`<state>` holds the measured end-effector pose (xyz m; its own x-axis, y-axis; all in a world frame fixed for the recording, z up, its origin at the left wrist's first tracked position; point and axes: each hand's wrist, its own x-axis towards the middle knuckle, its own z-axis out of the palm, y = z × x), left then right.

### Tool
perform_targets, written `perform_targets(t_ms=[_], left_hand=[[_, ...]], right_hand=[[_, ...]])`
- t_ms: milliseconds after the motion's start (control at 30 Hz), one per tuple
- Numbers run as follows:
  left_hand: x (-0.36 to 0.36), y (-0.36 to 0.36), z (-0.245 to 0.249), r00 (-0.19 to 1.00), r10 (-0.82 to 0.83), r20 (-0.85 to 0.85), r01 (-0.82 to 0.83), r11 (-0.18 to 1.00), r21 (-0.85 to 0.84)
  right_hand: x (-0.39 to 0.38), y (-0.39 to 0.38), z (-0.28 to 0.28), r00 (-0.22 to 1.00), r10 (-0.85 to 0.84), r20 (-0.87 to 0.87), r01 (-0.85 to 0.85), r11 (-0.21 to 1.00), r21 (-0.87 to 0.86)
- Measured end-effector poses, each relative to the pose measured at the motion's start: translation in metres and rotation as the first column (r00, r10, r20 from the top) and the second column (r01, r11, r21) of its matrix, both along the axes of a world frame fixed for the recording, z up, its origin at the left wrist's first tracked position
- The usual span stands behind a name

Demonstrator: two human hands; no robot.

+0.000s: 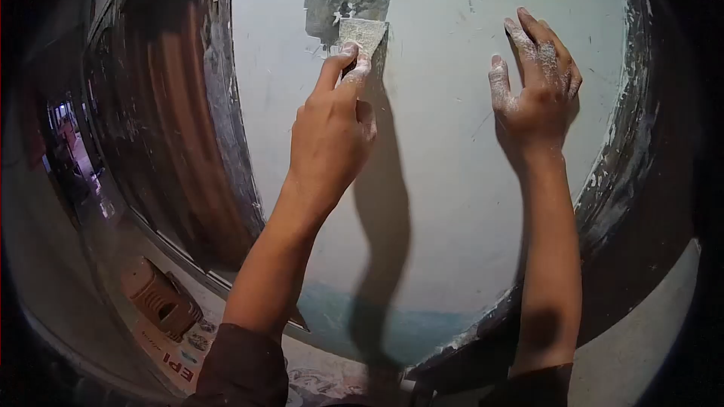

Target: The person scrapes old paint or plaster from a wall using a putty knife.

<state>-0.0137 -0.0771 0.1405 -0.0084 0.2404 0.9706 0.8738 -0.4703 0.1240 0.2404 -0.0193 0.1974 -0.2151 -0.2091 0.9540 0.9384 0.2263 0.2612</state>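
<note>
Head view: pale panel (pixel 452 181) between dark, worn edges; brown stool (pixel 162 301) low to left. Left hand (pixel 332 132) has fingers closed round scraper (pixel 363 31), its whitened blade overlapping grey patch (pixel 320 15). Right hand (pixel 539 83) open, fingers spread, powdery, by panel; contact unclear. Work looks partial: grey patch holds pale flecks, pale coat covers most of panel

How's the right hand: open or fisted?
Open: the right hand has its fingers extended over the pale panel, with a clear gap beside the thumb.
</note>
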Motion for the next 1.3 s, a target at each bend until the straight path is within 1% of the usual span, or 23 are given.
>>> perform_targets(t_ms=[67, 133, 200, 233, 267, 400, 433, 467, 533, 600, 633, 733, 833, 867, 933, 1067, 1133, 1300], left_hand=[[0.003, -0.003, 0.006, 1.0, -0.01, 0.028, 0.011, 0.998, -0.054], [0.002, 0.002, 0.008, 1.0, 0.008, 0.017, -0.007, 1.0, -0.025], [0.005, 0.0, 0.017, 1.0, -0.016, 0.02, 0.016, 1.0, 0.005], [0.007, -0.001, 0.02, 0.999, 0.036, 0.009, -0.036, 0.999, -0.006], [0.007, -0.002, 0.023, 1.0, 0.018, 0.011, -0.017, 1.0, -0.013], [0.007, -0.004, 0.03, 1.0, 0.031, 0.002, -0.031, 0.999, -0.015], [0.008, -0.005, 0.03, 0.999, 0.033, 0.029, -0.031, 0.998, -0.054], [0.005, 0.001, 0.026, 1.0, 0.006, 0.004, -0.006, 1.0, 0.014], [0.003, 0.003, 0.017, 1.0, -0.002, -0.02, 0.003, 0.998, 0.069], [0.003, -0.003, 0.007, 0.999, -0.018, 0.047, 0.021, 0.997, -0.073], [0.001, -0.004, 0.0, 1.0, -0.014, 0.025, 0.015, 0.999, -0.053], [0.001, -0.01, -0.021, 0.999, -0.04, 0.028, 0.041, 0.998, -0.053], [0.005, -0.017, -0.032, 0.996, -0.035, 0.079, 0.046, 0.989, -0.141], [0.005, -0.017, -0.031, 0.996, -0.035, 0.081, 0.046, 0.989, -0.141], [0.006, -0.016, -0.029, 0.998, 0.012, 0.056, -0.004, 0.99, -0.144], [0.007, -0.016, -0.029, 0.999, 0.008, 0.045, -0.002, 0.993, -0.122], [0.007, -0.013, -0.03, 0.999, 0.004, 0.047, 0.002, 0.993, -0.119], [0.007, -0.008, -0.034, 0.999, -0.01, 0.041, 0.014, 0.995, -0.099]], right_hand=[[0.002, 0.004, 0.001, 1.0, -0.005, 0.007, 0.005, 1.0, 0.019], [0.002, 0.004, 0.001, 1.0, 0.002, 0.015, -0.002, 1.0, 0.027], [0.002, 0.005, 0.001, 1.0, 0.01, 0.006, -0.01, 1.0, 0.026], [0.002, 0.006, 0.001, 1.0, 0.002, 0.006, -0.003, 1.0, 0.031], [0.003, 0.006, 0.0, 1.0, -0.006, 0.006, 0.005, 0.999, 0.034], [0.0, 0.001, 0.001, 1.0, 0.014, -0.005, -0.014, 1.0, 0.025], [0.002, 0.004, 0.001, 1.0, 0.003, 0.0, -0.003, 1.0, 0.03], [0.003, 0.006, 0.001, 1.0, -0.013, 0.001, 0.013, 0.999, 0.032], [0.003, 0.006, 0.001, 1.0, -0.006, 0.003, 0.006, 1.0, 0.028], [0.003, 0.006, 0.0, 1.0, -0.003, 0.006, 0.003, 1.0, 0.031], [0.004, 0.006, 0.0, 1.0, 0.0, 0.011, 0.0, 1.0, 0.031], [0.003, 0.005, 0.001, 1.0, -0.003, 0.008, 0.003, 1.0, 0.024], [0.002, 0.004, 0.001, 1.0, -0.005, 0.005, 0.005, 1.0, 0.023], [0.002, 0.003, 0.001, 1.0, 0.001, 0.004, -0.001, 1.0, 0.018], [0.002, 0.002, 0.001, 1.0, 0.0, 0.011, 0.0, 1.0, 0.022], [-0.001, -0.001, 0.0, 0.999, 0.03, -0.01, -0.03, 1.0, -0.001], [0.0, 0.001, 0.0, 1.0, 0.004, -0.004, -0.004, 1.0, 0.017], [0.001, 0.004, 0.001, 1.0, 0.023, 0.005, -0.023, 0.999, 0.034]])
